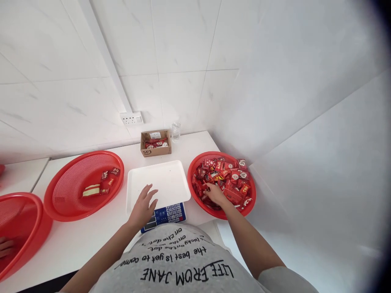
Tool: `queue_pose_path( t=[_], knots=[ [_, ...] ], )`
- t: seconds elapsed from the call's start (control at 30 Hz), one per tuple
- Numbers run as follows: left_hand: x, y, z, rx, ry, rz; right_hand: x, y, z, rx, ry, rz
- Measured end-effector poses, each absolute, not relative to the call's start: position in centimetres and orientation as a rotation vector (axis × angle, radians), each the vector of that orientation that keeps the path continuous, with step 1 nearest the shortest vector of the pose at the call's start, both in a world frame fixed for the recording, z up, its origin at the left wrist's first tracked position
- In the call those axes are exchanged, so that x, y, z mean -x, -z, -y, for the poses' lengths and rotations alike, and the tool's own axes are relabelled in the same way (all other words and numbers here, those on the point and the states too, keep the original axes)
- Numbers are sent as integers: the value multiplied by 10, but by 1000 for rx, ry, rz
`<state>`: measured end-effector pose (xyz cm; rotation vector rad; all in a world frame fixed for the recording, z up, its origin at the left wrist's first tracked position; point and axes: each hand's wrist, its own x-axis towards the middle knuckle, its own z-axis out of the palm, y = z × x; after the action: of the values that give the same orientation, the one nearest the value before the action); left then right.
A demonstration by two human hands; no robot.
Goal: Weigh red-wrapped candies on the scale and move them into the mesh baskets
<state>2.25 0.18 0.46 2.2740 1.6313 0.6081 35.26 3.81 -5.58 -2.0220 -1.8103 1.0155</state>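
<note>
My left hand (pixel 143 208) hovers over the near left part of a white weighing tray (pixel 161 179), fingers spread and holding nothing. The tray sits on a digital scale whose blue keypad (pixel 173 213) shows at the front, partly covered by my left hand. On the right, a round red plastic basket (pixel 191 173) is heaped with small, mostly red packets (pixel 233 191). My right hand (pixel 216 195) reaches into its left side, with bent fingers closed on a red packet (pixel 200 188). The fingertips are partly hidden among the packets.
Left of the scale, a red basket (pixel 65 185) holds a few packets and a pale yellow strip. Another red basket (pixel 38 228) has someone else's hand (pixel 5 247) inside. A cardboard box (pixel 157 151) with packets and a clear glass (pixel 176 131) stand by the wall.
</note>
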Motion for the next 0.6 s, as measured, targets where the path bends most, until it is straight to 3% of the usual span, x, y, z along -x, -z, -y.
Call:
queue_pose_path(
  t=[0.37,0.6],
  knots=[
    [-25,-4,-5,-2252,-582,-1623,-348,68,-76,2507,-590,1811],
    [-3,-1,1,-2192,-533,-1677,-360,67,-79,2308,-853,1800]
  ],
)
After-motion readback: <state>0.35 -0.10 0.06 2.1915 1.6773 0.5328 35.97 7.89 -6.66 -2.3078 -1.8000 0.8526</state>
